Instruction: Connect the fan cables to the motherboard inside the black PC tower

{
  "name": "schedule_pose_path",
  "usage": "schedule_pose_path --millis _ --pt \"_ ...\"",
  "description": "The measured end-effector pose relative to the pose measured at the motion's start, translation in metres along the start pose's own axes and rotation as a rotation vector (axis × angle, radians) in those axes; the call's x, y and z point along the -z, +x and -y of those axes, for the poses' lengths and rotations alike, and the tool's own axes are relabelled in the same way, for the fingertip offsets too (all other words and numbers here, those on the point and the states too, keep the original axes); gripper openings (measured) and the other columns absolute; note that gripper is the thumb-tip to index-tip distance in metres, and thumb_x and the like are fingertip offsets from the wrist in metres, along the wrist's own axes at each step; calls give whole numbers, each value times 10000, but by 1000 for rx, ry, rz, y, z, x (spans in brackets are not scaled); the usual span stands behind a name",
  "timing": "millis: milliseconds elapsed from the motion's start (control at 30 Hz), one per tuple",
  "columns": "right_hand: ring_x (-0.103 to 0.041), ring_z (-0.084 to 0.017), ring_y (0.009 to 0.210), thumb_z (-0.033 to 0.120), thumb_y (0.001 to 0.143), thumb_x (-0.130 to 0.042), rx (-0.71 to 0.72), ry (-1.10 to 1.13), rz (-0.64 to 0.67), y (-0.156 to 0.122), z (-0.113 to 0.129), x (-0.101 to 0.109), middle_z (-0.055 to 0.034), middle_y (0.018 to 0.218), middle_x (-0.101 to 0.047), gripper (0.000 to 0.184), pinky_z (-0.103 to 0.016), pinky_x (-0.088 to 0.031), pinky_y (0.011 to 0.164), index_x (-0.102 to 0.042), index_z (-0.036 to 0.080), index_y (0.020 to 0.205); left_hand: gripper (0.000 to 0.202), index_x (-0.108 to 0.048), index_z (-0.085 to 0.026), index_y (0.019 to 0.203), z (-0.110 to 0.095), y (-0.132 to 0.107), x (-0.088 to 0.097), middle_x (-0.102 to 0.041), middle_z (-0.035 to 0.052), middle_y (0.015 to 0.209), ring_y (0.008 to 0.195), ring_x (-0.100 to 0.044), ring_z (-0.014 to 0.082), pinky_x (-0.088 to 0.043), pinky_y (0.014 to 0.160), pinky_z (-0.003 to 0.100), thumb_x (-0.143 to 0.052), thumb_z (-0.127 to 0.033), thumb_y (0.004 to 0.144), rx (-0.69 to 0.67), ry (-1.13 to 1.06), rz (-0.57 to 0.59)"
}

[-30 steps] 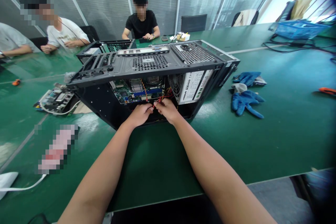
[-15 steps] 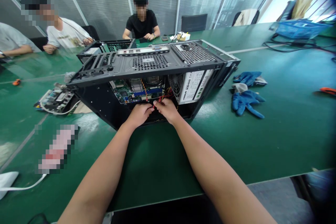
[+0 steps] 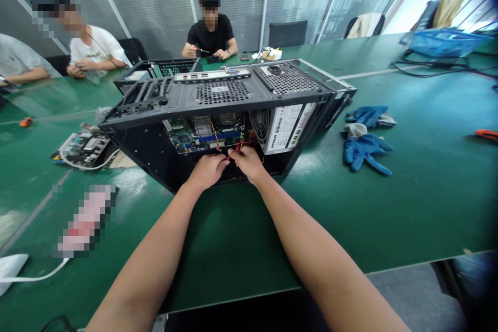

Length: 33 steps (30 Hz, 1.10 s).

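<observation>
A black computer case point(image 3: 218, 96) lies on its side on the green table point(image 3: 408, 207), its open side facing me. Inside I see a green motherboard point(image 3: 194, 134) and a power supply point(image 3: 282, 127) with a fan at the right. Both my hands reach into the lower opening. My left hand point(image 3: 206, 170) is curled closed, its fingertips meeting those of my right hand point(image 3: 247, 162). My right hand pinches a bundle of red, yellow and black wires point(image 3: 240, 146) that run from the power supply. What the left fingers hold is hidden.
A loose circuit board point(image 3: 83, 148) with a white cable lies left of the case. Blue gloves point(image 3: 363, 137) lie to the right. Another open case point(image 3: 163, 68) stands behind. Three people sit at the far side. A blue basket point(image 3: 443, 41) and black cables are far right.
My hands have barely moved inside the case. The person in black across the table has raised a hand that holds a small tool.
</observation>
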State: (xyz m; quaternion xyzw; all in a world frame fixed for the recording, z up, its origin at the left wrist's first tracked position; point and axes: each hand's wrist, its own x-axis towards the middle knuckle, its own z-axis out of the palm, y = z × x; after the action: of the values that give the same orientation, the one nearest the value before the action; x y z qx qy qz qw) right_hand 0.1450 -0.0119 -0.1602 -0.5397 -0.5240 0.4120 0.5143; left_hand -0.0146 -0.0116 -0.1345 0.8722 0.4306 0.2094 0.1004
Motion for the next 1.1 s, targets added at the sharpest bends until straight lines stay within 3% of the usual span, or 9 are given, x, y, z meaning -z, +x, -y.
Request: schedule_pose_path --millis 200,433,800,1100 --pt "-428 -117 530 455 798 -573 31 53 87 0 -1 0 43 531 -451 323 -280 -336 542 -484 207 611 254 -661 -173 834 3 3 11 -709 33 761 666 -638 164 -446 655 269 -467 -313 918 104 -201 95" --pt "-414 -123 537 469 792 -586 15 12 57 0 0 0 45 528 -436 344 -284 -300 544 -460 215 597 211 -643 -168 828 10 3 18 -724 38 799 689 -665 151 -489 689 265 -461 -260 883 129 -362 245" --pt "-451 -143 563 505 774 -599 45 -85 -26 -1 1 -2 30 523 -469 378 -283 -321 555 -467 217 567 132 -668 -170 799 8 3 13 -689 -2 663 652 -630 151 -426 649 256 -620 -292 807 183 -325 133" --pt "-447 -144 554 507 771 -592 68 -202 -85 2 -2 -2 22 537 -468 400 -294 -312 564 -447 220 534 112 -712 -177 788 5 1 3 -687 13 700 630 -595 147 -385 623 259 -646 -250 841 90 -29 1"
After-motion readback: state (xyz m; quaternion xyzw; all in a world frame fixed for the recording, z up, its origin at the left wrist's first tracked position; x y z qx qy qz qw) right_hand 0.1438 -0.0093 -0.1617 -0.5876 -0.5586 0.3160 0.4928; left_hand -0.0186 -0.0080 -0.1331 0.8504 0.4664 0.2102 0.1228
